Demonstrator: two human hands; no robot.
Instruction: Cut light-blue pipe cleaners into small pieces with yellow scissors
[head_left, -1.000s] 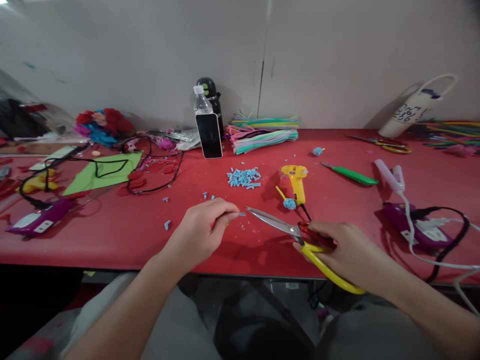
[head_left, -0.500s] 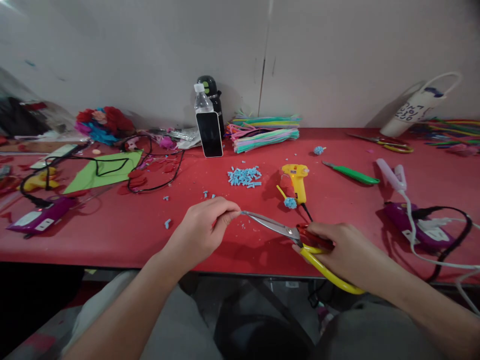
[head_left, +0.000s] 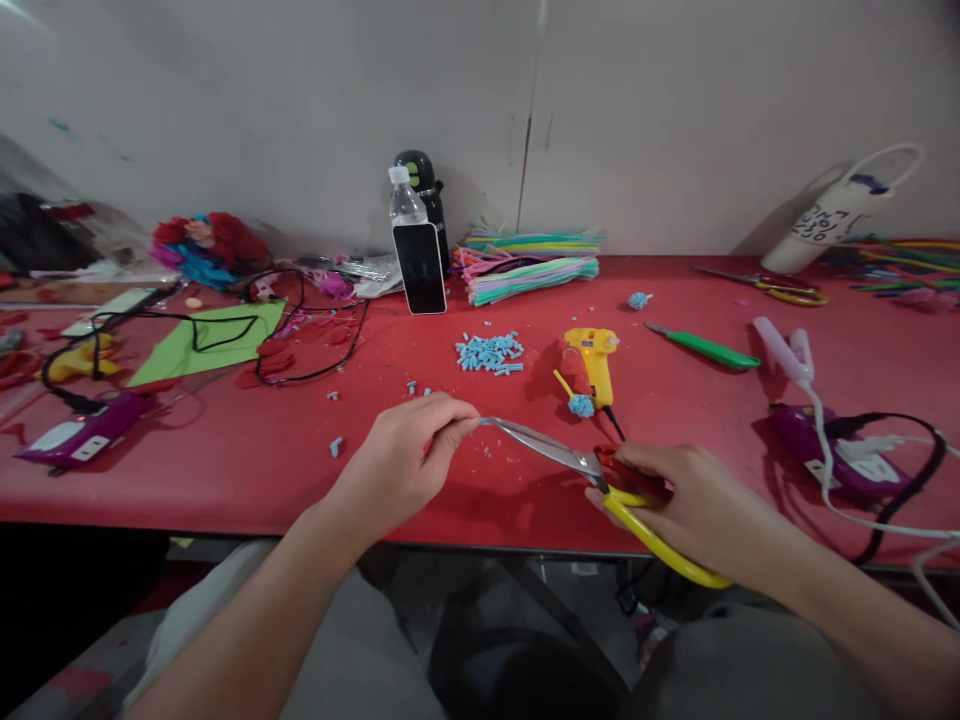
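Note:
My right hand (head_left: pixel 686 495) is closed round the yellow and red handles of a pair of scissors (head_left: pixel 559 455). Its steel blades point left, and their tips meet the pinched fingertips of my left hand (head_left: pixel 409 460). That hand pinches something tiny that I cannot make out. Both hands hover over the near edge of the red table (head_left: pixel 247 470). Beyond them lies a heap of short light-blue cut pieces (head_left: pixel 487 354), with a few loose ones scattered nearer to me.
A yellow glue gun (head_left: pixel 592 362) and a small blue pompom on a stick (head_left: pixel 577 403) lie past the scissors. A phone (head_left: pixel 420 268) leans on bottles by stacked pipe cleaners (head_left: pixel 529 268). Purple power strips (head_left: pixel 817 455), cables, a green tool (head_left: pixel 705 348) and green paper (head_left: pixel 206 345) lie around.
The scissor blades have moved left and closed in on my left fingertips, where a second ago a gap lay between them. My left hand has barely shifted.

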